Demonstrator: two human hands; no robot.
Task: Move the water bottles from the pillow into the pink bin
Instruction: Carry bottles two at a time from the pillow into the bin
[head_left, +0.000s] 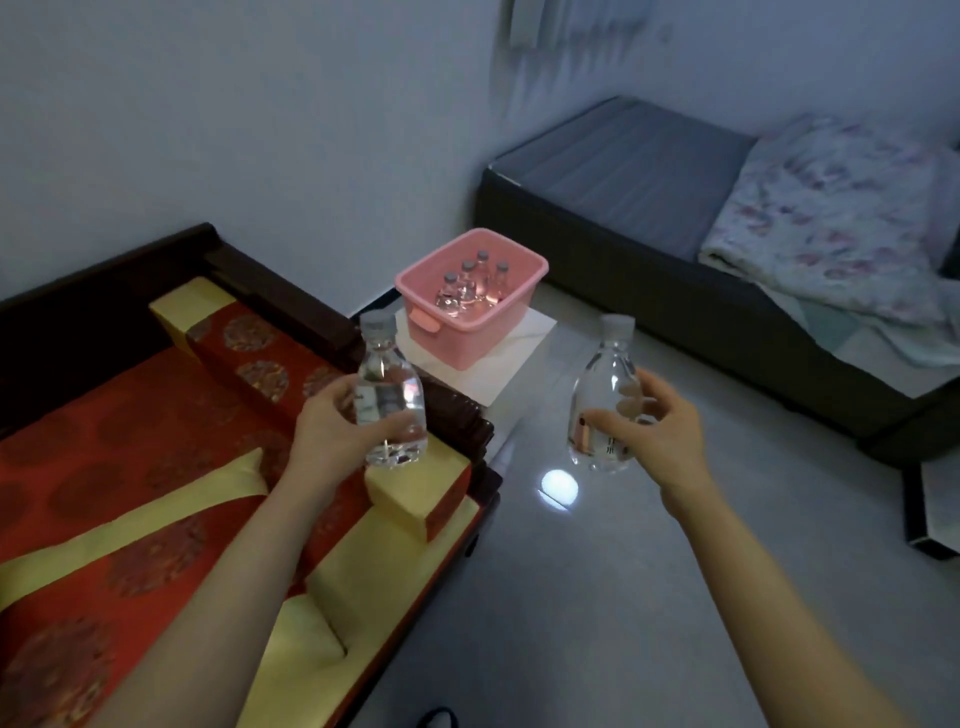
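My left hand (332, 426) grips a clear water bottle (389, 400) upright, held above the near end of a long red and yellow pillow (249, 358). My right hand (660, 431) grips a second clear water bottle (602, 395) upright over the floor. Ahead of both hands stands the pink bin (470, 306) on a white stand (498, 364). Several capped water bottles (467, 286) stand inside it. No bottle shows on the pillow's visible top.
A dark wooden couch (156, 291) with red and yellow cushions fills the left. A low dark bed (649, 249) with a floral quilt (841, 228) lies at the right. Between them runs pale glossy floor (623, 597). A wall stands behind the bin.
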